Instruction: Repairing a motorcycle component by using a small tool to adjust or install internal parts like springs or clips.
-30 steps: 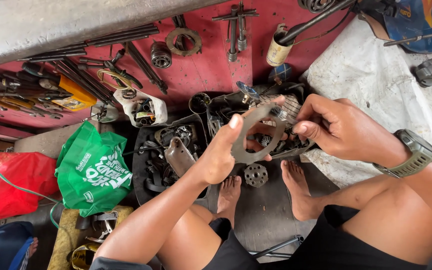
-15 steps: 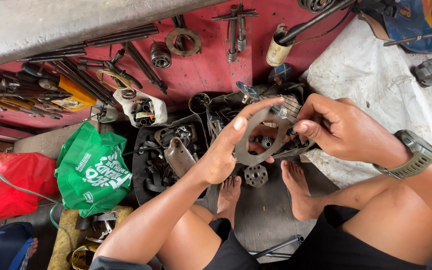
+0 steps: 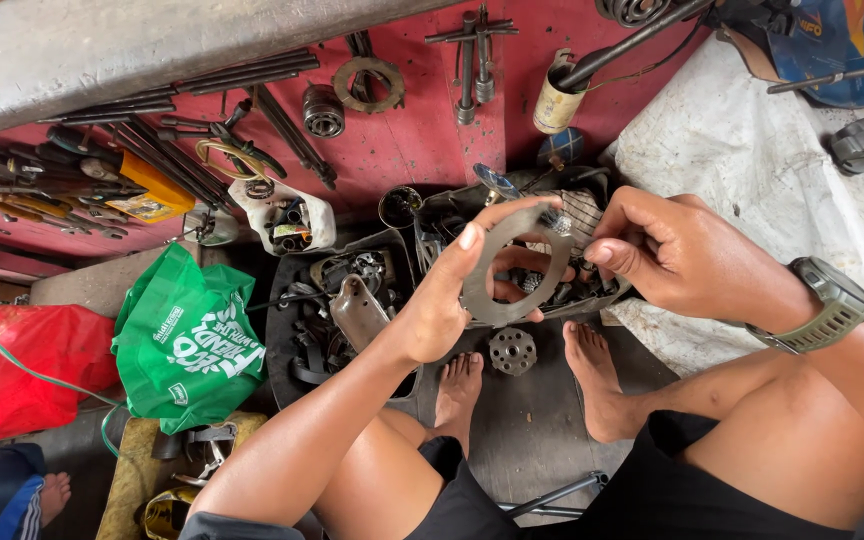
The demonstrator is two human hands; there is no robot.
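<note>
Left hand (image 3: 442,305) grips a flat grey metal ring plate (image 3: 512,268), thumb on its upper rim, fingers curled behind. Right hand (image 3: 677,250) pinches the plate's right edge between thumb and forefinger. Plate is held above a tray of dark engine parts (image 3: 352,300), over a small perforated disc (image 3: 512,350).
</note>
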